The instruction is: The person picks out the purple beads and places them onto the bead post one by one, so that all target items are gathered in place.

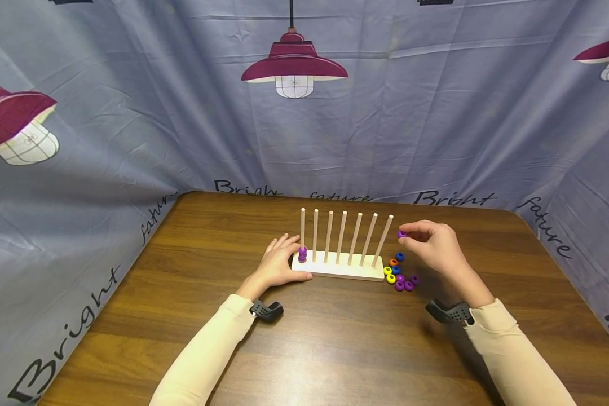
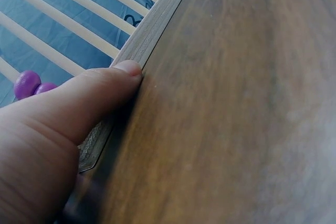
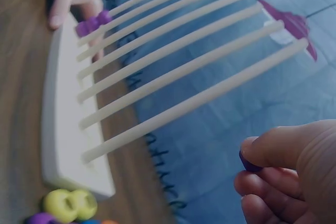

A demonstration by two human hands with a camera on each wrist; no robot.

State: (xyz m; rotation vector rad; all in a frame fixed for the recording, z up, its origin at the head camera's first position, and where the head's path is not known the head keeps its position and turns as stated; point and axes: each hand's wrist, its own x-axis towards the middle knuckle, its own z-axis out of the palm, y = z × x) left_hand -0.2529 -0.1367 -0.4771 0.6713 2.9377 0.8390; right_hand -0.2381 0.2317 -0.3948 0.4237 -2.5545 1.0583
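Purple bead (image 1: 402, 234) held above the counter (image 1: 345, 344), right of the peg rack (image 1: 340, 270). Could slip, since only fingertips pinch it, and knock the loose beads (image 1: 396, 270) about. Rack might skid or tip if the left hand (image 1: 276, 266) eases off. Right hand (image 1: 438, 248) nearly closed, thumb and finger pinching bead. Left grips rack's left end, thumb against front edge.

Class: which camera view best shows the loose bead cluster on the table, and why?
The head view: it shows the whole bead cluster uncropped, beside the wooden peg board. The right wrist view shows only part, cut off by its bottom edge; the left wrist view shows none.
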